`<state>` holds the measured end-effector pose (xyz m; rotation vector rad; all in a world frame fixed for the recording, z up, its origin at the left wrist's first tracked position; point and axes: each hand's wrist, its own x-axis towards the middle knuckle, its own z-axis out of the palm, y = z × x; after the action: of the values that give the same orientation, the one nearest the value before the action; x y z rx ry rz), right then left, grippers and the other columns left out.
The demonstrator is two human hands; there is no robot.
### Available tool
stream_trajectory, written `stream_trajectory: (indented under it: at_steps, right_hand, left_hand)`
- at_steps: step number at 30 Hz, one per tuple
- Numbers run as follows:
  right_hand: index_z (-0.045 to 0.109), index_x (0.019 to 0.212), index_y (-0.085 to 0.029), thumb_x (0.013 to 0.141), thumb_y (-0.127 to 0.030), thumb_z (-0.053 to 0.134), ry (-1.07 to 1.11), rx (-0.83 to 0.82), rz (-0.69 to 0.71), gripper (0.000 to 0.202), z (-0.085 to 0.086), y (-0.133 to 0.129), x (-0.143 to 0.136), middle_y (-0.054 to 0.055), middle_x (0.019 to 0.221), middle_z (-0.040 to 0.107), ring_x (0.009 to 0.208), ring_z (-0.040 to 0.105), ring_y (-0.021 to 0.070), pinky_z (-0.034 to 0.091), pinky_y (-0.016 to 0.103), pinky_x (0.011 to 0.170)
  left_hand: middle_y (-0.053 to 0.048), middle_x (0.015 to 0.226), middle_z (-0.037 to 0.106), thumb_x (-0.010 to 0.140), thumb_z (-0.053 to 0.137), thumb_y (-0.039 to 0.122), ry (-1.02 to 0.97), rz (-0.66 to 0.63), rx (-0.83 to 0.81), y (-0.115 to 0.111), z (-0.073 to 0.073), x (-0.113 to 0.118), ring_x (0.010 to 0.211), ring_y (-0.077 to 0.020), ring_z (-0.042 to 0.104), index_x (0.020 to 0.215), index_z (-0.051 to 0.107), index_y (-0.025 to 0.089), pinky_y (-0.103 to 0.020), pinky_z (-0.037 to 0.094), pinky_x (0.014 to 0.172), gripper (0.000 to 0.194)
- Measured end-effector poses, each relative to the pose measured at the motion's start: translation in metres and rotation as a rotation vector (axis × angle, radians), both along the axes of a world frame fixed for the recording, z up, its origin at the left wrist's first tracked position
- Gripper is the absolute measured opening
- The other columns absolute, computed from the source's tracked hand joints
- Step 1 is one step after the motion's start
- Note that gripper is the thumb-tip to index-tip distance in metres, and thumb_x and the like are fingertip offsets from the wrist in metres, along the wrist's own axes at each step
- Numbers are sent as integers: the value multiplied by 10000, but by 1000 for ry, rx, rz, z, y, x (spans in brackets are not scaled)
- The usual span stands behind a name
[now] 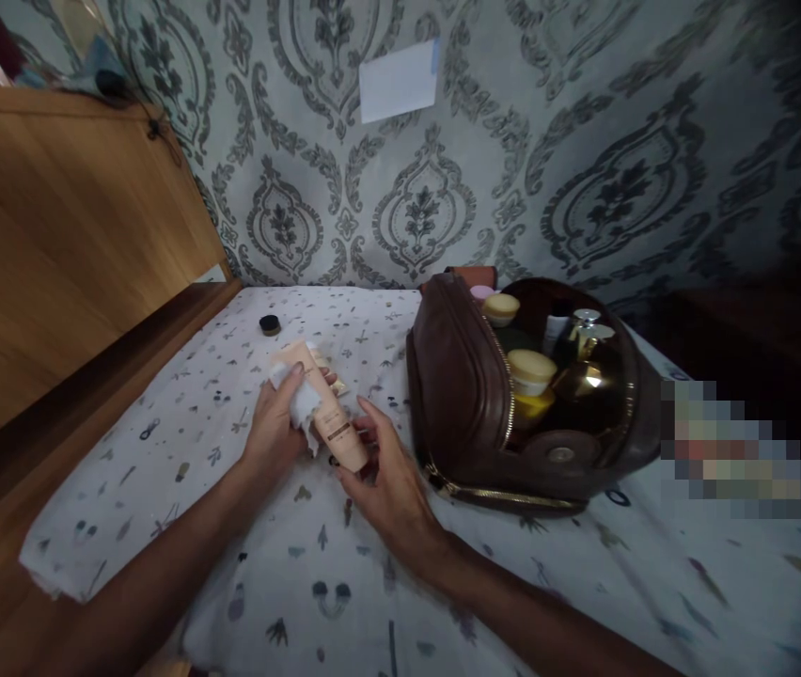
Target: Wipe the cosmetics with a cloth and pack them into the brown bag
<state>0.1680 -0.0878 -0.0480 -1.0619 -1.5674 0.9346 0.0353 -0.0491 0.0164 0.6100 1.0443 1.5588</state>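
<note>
A beige cosmetic tube (332, 420) with a brown label band lies tilted between my two hands. My left hand (274, 418) is closed around its upper part, with a crumpled white wipe (306, 400) pressed against it under the thumb. At the lower, capped end, my right hand (393, 484) has its thumb and curled fingers around the tube. Behind the tube, part of another small pale item (336, 378) shows; its kind is hidden. A small round black lid (269, 325) rests on the cloth beyond my left hand.
To the right stands an unzipped brown leather bag (457, 376) holding cream-lidded jars (531, 369) and a shiny gold bottle (588, 376). Patterned white cloth (330, 555) covers the surface. A wooden panel (69, 207) borders the left, and a patterned wall (421, 207) the back.
</note>
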Motion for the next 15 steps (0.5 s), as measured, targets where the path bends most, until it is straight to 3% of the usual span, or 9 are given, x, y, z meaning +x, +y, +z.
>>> stream_trajectory:
  at_steps: [3,8,12,15]
  right_hand:
    - [425,1361,-208,673,-113,713,-28,-48,-17,753,1,0,0,81,1156,589,1062,597,253,490,429,950]
    - [577,1046,-203,676,-119,752,-92,-73,53,418,12,0,2,40,1013,600,949,609,230,510,375,839]
    - [564,1063,-213,678,-90,743,-114,10,18,442,15,-2,3,42,1034,592,987,600,238,505,392,874]
    - [541,1155,-221,692,-78,721,-95,76,-9,516,13,-3,4,64,1106,577,1079,586,256,495,420,941]
  left_hand:
    - [-101,768,755,856,635,284,-70,6,-66,4,5,-4,671,-172,709,932,684,75,-275,593,669,227]
    - [-89,755,750,866,628,318,-88,-20,-115,1,0,-2,651,-156,696,913,713,79,-251,587,644,259]
    - [-90,798,751,740,758,414,28,-149,-103,-13,-12,12,688,-183,701,905,719,98,-264,576,637,359]
    - [-65,791,745,666,821,374,93,-227,-87,-24,-17,20,725,-196,708,904,713,125,-255,565,642,361]
